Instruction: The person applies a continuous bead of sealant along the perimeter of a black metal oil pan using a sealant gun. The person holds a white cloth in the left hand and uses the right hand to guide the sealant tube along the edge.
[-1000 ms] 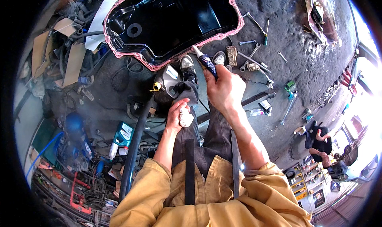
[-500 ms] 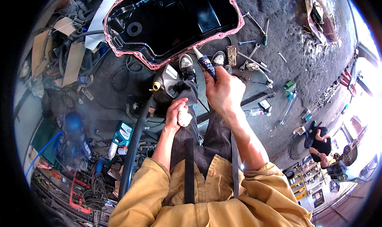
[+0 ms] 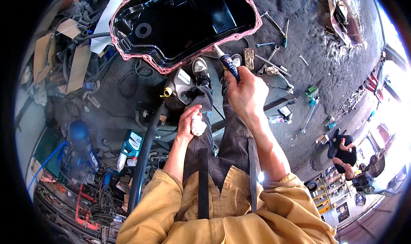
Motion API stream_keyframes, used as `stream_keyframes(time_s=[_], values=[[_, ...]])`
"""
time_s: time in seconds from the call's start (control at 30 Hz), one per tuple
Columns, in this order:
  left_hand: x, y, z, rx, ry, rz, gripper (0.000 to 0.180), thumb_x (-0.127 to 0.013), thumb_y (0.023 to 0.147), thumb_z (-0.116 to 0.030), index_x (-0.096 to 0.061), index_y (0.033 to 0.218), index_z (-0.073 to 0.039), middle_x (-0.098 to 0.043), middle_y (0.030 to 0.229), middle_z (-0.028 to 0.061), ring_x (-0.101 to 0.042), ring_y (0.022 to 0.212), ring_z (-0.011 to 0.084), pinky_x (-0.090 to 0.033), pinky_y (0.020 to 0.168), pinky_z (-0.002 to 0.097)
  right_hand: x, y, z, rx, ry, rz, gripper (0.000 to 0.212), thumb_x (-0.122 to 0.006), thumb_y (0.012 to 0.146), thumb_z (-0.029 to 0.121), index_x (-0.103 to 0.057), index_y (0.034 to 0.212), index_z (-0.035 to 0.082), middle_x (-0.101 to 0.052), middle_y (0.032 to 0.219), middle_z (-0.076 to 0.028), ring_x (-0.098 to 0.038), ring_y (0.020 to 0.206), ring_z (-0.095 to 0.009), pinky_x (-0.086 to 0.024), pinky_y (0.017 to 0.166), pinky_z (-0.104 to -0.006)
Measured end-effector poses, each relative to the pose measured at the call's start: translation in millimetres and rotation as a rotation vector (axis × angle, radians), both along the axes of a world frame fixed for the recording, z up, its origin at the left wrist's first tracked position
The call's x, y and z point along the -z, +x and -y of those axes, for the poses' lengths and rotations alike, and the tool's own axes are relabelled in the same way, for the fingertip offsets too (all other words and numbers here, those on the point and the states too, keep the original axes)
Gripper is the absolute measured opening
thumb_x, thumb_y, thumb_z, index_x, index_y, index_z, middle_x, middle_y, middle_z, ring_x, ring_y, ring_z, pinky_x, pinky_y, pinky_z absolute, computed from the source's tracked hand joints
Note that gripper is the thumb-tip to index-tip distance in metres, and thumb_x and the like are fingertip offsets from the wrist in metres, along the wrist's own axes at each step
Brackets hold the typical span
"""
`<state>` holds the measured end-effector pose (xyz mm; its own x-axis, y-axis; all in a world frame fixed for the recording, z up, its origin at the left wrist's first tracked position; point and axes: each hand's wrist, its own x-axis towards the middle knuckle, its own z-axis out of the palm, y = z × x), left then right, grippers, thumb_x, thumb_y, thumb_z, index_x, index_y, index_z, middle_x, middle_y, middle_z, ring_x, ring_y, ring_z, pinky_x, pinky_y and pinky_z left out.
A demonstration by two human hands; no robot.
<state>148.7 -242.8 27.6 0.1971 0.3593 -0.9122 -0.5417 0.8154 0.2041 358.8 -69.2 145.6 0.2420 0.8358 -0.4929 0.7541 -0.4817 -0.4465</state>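
Note:
My right hand (image 3: pixel 249 93) is closed around a dark blue sealant tube (image 3: pixel 230 66), its white tapered nozzle (image 3: pixel 218 51) pointing at the near rim of a black oil pan (image 3: pixel 184 28). Pink sealant (image 3: pixel 257 25) runs along the pan's flange. Whether the nozzle tip touches the flange I cannot tell. Resting by my left thigh, my left hand (image 3: pixel 186 123) holds a crumpled white rag (image 3: pixel 198 126). The pan's far edge lies outside the picture.
A grey jug (image 3: pixel 179 86) stands below the pan, beside a long dark bar (image 3: pixel 147 154). Wrenches (image 3: pixel 267 61) and a screwdriver (image 3: pixel 285 40) lie on the floor at right. Cardboard (image 3: pixel 79 68) and hoses clutter the left. Another person (image 3: pixel 344 152) is at far right.
My right hand and the tube have moved slightly to the right along the pan's near rim. The left hand with the rag stays put.

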Motion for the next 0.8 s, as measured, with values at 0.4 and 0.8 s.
stream_keyframes(time_s=[0.4,0.8], values=[[6,-1,7,0.002,-0.008,0.021,0.034,-0.066,0.096,-0.022,-0.062,0.122,0.000,-0.063,0.083,0.0051,-0.061,0.072,0.0111,-0.051,0.063,0.0242,-1,-13,0,-0.052,-0.005,-0.010,0.033,-0.068,0.090,0.034,-0.059,0.076,0.005,-0.062,0.063,-0.020,-0.065,0.063,-0.042,-0.050,0.059,-0.0505],[5,-1,7,0.014,-0.007,0.031,0.035,-0.065,0.096,-0.022,-0.061,0.123,0.001,-0.063,0.083,0.0044,-0.060,0.070,0.0098,-0.050,0.061,0.0233,-1,-12,8,-0.061,0.029,0.026,0.033,-0.070,0.090,0.032,-0.057,0.075,0.005,-0.060,0.060,-0.016,-0.064,0.060,-0.039,-0.047,0.055,-0.0454]])
